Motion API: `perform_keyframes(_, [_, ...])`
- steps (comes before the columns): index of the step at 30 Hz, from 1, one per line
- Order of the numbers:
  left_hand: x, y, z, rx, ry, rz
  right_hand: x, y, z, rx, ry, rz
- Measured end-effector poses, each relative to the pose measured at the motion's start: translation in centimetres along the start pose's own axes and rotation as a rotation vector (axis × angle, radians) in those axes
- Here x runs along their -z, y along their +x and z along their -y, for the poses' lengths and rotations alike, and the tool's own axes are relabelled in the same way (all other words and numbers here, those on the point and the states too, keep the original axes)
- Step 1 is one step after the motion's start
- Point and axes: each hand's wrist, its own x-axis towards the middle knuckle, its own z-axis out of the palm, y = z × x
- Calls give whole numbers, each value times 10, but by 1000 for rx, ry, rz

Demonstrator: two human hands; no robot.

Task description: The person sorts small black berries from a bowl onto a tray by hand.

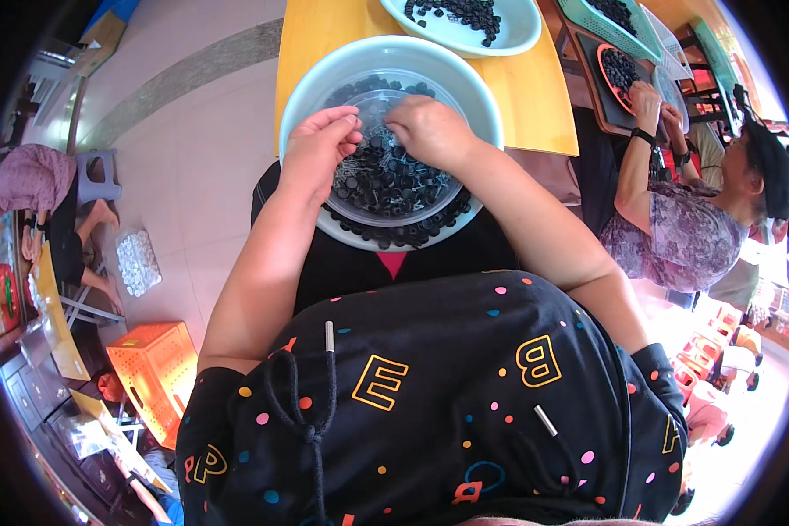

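A pale blue basin (300, 98) rests on my lap against the table edge. Inside it sits a clear plastic bowl (339, 206) with small black round plastic parts (394, 180) and thin silvery metal pieces (425, 187) that look like screws or pins. More black parts lie in the basin around the bowl. My left hand (320, 149) is over the bowl's left side, thumb and forefinger pressed together; whatever is in the pinch is too small to make out. Over the far right side of the bowl, my right hand (434, 131) has its fingers curled downward, their tips mostly hidden.
On the yellow table (535, 105) a second pale blue basin (522, 35) holds more black parts. At right, a co-worker (675, 210) handles black parts in an orange bowl (603, 66). An orange crate (153, 373) and a bag of pale pieces (138, 263) are on the left floor.
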Motion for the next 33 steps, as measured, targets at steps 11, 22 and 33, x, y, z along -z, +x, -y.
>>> perform_keyframes(11, [9, -8, -2, 57, -289, 87, -10, 27, 21, 86, -309, 327])
perform_keyframes(22, [-16, -16, 9, 179, -454, 136, 22, -23, 27, -395, 699, -99])
perform_keyframes(33, [-47, -33, 13, -203, 92, 122, 42, -40, 44, -134, 398, -220])
